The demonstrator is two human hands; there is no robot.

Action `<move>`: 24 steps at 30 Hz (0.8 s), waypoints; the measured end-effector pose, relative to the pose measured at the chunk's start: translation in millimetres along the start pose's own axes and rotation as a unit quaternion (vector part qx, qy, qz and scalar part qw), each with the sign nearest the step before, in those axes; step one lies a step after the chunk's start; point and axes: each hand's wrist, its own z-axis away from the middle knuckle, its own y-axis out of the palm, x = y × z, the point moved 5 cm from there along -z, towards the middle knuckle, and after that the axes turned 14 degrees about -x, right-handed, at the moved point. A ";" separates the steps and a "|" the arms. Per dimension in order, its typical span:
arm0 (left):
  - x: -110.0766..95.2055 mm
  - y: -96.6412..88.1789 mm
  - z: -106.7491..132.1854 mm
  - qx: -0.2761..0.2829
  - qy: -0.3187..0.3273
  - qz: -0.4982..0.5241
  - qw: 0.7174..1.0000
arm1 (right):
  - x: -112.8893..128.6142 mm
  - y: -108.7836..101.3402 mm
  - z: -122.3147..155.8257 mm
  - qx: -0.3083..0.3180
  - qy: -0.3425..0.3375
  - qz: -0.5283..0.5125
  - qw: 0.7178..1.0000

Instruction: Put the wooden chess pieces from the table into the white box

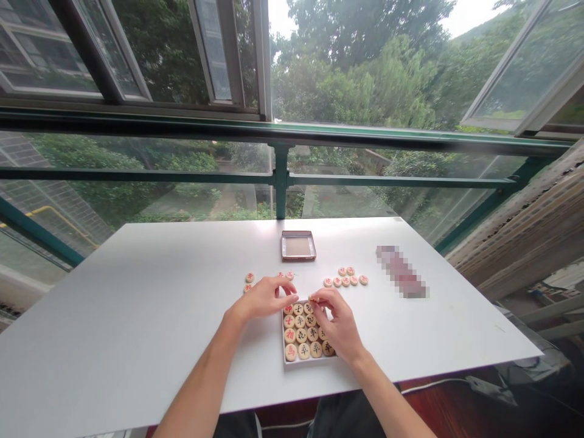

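Right fingers (321, 297) partly hide several pieces (322, 334); pixelation blurs an object (401, 272).

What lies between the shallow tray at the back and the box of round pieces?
In the head view, at least two loose red-marked pieces lie there, with part of the left hand nearer the box, perhaps hiding more.

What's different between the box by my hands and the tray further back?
The box holds rows of pieces, while the tray shows its beige floor. The box has white walls; the tray has a dark rim. The box lies partly under your right hand; the tray lies near the table's far edge. Both are shallow and four-sided.
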 end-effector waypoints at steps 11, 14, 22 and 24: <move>1.4 1.2 4.4 0.069 -0.037 0.011 0.997 | -0.4 2.3 2.3 0.016 -0.003 0.017 1.000; -0.2 -0.1 5.2 0.073 -0.032 0.014 0.997 | 2.2 1.6 2.1 0.013 -0.013 0.035 0.999; 0.9 -0.4 6.1 0.077 -0.022 0.004 0.997 | 5.8 2.7 2.3 0.016 -0.014 0.054 0.998; 1.0 -0.2 6.3 0.079 -0.018 0.003 0.997 | 5.7 2.3 2.0 0.013 -0.014 0.052 0.998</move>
